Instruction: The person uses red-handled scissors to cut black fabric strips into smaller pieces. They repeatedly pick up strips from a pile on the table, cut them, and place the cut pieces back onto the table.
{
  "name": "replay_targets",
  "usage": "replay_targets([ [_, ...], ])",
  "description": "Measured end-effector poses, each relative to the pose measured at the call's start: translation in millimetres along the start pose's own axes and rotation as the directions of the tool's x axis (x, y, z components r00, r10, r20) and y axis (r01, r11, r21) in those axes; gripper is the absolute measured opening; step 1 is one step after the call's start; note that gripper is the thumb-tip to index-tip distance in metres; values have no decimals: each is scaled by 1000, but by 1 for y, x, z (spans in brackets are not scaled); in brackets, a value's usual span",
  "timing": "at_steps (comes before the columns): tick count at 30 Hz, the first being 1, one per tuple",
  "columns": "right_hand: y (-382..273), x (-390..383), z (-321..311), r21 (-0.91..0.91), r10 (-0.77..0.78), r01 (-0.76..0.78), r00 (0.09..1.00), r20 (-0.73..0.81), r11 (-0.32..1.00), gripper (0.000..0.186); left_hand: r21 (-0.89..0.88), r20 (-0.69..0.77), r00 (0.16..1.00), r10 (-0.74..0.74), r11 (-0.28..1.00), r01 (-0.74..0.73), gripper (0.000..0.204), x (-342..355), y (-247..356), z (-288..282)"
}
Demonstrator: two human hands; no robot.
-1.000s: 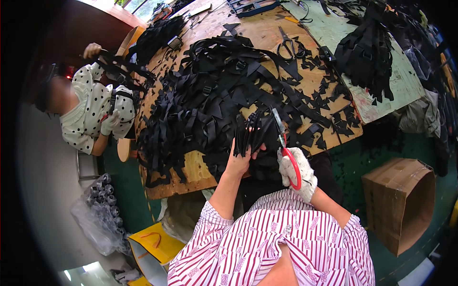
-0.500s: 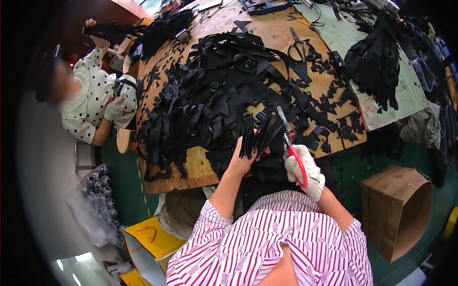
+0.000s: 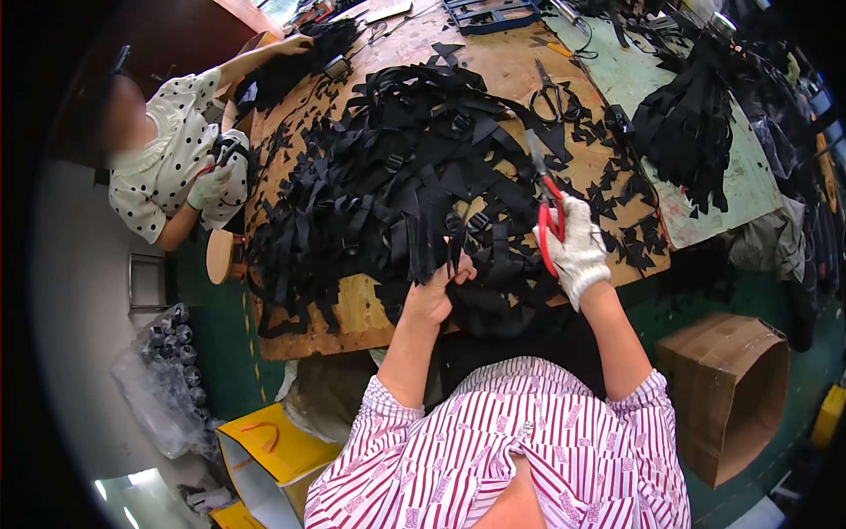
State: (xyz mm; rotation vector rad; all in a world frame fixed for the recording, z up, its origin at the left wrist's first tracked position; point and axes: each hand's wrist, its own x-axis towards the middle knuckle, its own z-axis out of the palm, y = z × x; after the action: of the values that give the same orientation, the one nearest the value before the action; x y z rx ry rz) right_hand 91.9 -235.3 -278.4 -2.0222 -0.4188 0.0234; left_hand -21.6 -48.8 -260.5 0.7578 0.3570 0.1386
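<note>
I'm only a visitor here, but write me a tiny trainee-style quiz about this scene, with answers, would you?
1. Which of the camera wearer's hands is gloved, and what does it hold?
2. True or false: a pair of black-handled scissors lies on the wooden table.
3. Fill the blank: the bare left hand holds ____.

Key:
1. The right hand; red-handled scissors.
2. True.
3. Black strips.

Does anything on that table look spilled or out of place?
Mostly the small black scraps: they lie strewn over the wooden table, some near the black scissors, while the longer straps are heaped together. That scatter looks untidy; I see no clear damage.
</note>
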Motion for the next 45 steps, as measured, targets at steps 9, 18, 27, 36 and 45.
replay_targets([
  [9, 6, 3, 16, -83, -39, 45, 997, 67, 996, 53, -20, -189, 970, -151, 989, 150, 28, 23, -16, 6],
  [18, 8, 7, 16, -114, 12, 6, 987, 159, 993, 52, -129, -151, 970, -192, 976, 173, 33, 42, -30, 1],
  [27, -2, 6, 8, 66, -45, 44, 999, 8, 997, 44, -164, -124, 952, -280, 952, 259, 33, 50, -33, 5],
  [36, 5, 3, 17, -251, 95, -40, 972, 214, 967, 51, -220, -55, 969, -240, 950, 223, 37, 50, -42, -7],
  [45, 7, 4, 17, -83, 167, -154, 969, 183, 985, 50, -195, -11, 938, -347, 921, 338, 40, 51, -36, -1],
])
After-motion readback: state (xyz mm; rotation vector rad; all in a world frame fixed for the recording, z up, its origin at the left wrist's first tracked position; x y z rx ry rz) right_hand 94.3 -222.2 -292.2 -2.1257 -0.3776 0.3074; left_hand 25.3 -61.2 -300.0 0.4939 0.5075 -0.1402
